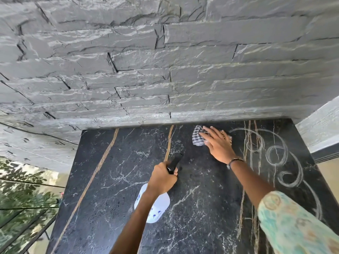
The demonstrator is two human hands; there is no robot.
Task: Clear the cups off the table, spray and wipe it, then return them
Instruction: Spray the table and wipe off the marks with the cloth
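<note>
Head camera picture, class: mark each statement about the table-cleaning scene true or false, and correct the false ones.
1. The left hand holds the spray bottle. True.
2. The right hand presses a checked cloth on the table. True.
3. Cups stand on the table. False: none is in view.
4. The cloth lies at the table's near edge. False: it is at the far edge, by the stone wall.
5. The right wrist is bare. False: it wears a bracelet.
</note>
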